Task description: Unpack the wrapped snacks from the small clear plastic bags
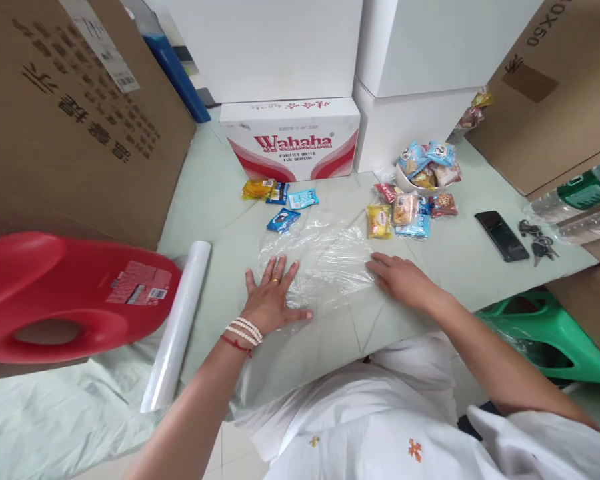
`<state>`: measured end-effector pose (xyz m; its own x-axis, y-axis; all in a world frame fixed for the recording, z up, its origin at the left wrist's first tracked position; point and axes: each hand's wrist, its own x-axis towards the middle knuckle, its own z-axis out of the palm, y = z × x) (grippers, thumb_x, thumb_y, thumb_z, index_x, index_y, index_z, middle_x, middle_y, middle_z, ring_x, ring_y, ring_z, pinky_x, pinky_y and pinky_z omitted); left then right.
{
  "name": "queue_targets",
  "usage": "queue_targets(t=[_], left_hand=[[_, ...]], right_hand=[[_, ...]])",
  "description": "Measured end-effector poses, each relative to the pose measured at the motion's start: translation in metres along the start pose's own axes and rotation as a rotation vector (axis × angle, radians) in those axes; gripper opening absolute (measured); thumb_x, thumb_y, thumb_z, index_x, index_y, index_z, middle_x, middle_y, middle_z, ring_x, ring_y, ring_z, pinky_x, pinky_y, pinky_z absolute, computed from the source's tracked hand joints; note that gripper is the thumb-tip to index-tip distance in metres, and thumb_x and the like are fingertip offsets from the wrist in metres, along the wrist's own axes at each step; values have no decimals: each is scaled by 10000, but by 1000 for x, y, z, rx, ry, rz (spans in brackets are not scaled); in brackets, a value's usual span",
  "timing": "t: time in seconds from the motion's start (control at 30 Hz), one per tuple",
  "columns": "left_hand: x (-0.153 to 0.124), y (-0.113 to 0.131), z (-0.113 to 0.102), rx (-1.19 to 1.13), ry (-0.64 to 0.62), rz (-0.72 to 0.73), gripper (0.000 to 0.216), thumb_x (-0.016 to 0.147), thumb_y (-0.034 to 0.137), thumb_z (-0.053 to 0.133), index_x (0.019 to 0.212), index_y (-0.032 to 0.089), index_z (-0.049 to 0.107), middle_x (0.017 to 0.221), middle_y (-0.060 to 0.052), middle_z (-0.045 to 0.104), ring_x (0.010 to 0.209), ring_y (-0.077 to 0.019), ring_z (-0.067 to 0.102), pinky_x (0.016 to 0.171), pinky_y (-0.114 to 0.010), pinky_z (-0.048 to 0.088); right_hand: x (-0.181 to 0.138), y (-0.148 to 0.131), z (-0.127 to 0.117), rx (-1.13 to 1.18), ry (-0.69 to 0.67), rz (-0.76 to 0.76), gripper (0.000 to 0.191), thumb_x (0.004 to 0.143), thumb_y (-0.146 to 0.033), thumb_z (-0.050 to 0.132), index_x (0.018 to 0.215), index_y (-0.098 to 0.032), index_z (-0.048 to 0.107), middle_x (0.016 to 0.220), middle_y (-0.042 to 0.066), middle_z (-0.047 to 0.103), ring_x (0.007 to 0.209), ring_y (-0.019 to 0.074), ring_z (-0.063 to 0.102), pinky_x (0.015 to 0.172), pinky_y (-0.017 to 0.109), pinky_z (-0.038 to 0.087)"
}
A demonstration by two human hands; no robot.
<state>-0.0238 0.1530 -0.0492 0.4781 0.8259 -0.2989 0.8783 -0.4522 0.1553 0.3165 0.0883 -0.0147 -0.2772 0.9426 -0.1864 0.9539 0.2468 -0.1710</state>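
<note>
- Left grip [270,300]: palm down, fingers fanned apart, flat on the left part of the clear plastic film [333,260]; thumb out to the right.
- Left forearm [200,407] slants up from bottom; white beads [245,331] and red cord [236,344] at wrist.
- Right grip [397,279]: palm down, fingers close together, pointing left, fingertips at film's right edge; can't tell if pinching.
- Right forearm [505,353] comes in from lower right, elbow bent.
- Film lies wrinkled on the surface [225,220], mostly between my grips.
- Blue packet [283,220] by film's far left; yellow packet [379,221] near far right.
</note>
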Motion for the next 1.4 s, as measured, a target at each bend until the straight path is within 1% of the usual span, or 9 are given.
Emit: queue_targets(t=[0.17, 0.3, 0.47, 0.63, 0.73, 0.9, 1.03, 1.17, 1.4], left_hand=[[0, -3, 2, -28, 16, 20, 1237, 700, 791, 697, 1670, 273, 130, 1740, -167, 20, 1606, -437, 35, 1159, -813, -24], [-5, -4, 6, -68, 70, 36, 1196, 723, 758, 702, 1666, 247, 174, 1738, -188, 59, 1603, -445, 59, 1169, -805, 18], [-25, 4, 6, -208, 303, -37, 717, 984, 548, 446, 1633, 284, 294, 1726, -139, 226, 1614, -361, 111, 1213, -743, 105], [-28, 28, -9, -147, 547, -161, 502, 1042, 319, 334, 1507, 272, 518, 1601, -118, 491, 1585, -323, 254, 1239, -716, 21], [-11, 32, -12, -86, 439, -151, 514, 1047, 368, 352, 1537, 285, 482, 1640, -120, 429, 1565, -348, 291, 1194, -784, -46], [0, 10, 3, -102, 272, -276, 623, 1027, 534, 365, 1594, 277, 392, 1703, -140, 282, 1572, -398, 245, 1136, -860, 43], [-12, -4, 11, -110, 278, -203, 761, 968, 617, 457, 1632, 273, 313, 1721, -146, 226, 1582, -404, 212, 1183, -808, 46], [-17, -8, 9, -140, 260, -167, 799, 930, 559, 542, 1636, 271, 305, 1728, -136, 198, 1589, -406, 186, 1201, -785, 6], [-18, -9, 7, -157, 247, -128, 814, 916, 525, 571, 1638, 269, 296, 1730, -118, 188, 1587, -410, 192, 1192, -803, 8]], right_hand=[[-24, 23, -7, 110, 167, 133, 302, 995, -246, 503, 1155, -196, 755, 1302, 155, 684, 1139, 305, 641, 983, 441, 511], [17, -33, -19, 220, 347, 19, 344, 1035, -268, 456, 1239, -195, 722, 1270, 131, 700, 1158, 286, 603, 1022, 435, 502], [66, -108, 11, 249, 270, -268, 530, 1041, -402, 512, 1515, -166, 519, 1580, 140, 487, 1439, 310, 425, 1201, 498, 370], [61, -137, 52, 278, 183, -365, 523, 1021, -435, 549, 1493, -210, 545, 1603, 134, 463, 1514, 327, 351, 1267, 632, 199], [56, -135, 60, 327, 198, -348, 476, 1006, -366, 566, 1442, -178, 595, 1544, 177, 518, 1491, 325, 391, 1265, 616, 239], [43, -103, 51, 586, 224, -334, 299, 979, -232, 546, 1222, -185, 713, 1415, 172, 626, 1345, 291, 553, 1147, 537, 451], [38, -63, 19, 850, 64, -174, 247, 1009, -359, 530, 1058, -237, 739, 1251, 95, 730, 1129, 242, 686, 990, 423, 553], [91, -41, -23, 739, 86, 59, 294, 987, -391, 512, 1005, -206, 740, 988, 58, 769, 864, 220, 702, 816, 340, 556], [249, -76, -51, 210, 212, -257, 321, 924, -145, 502, 1145, -184, 732, 1193, 98, 712, 1147, 285, 603, 1053, 411, 442]])
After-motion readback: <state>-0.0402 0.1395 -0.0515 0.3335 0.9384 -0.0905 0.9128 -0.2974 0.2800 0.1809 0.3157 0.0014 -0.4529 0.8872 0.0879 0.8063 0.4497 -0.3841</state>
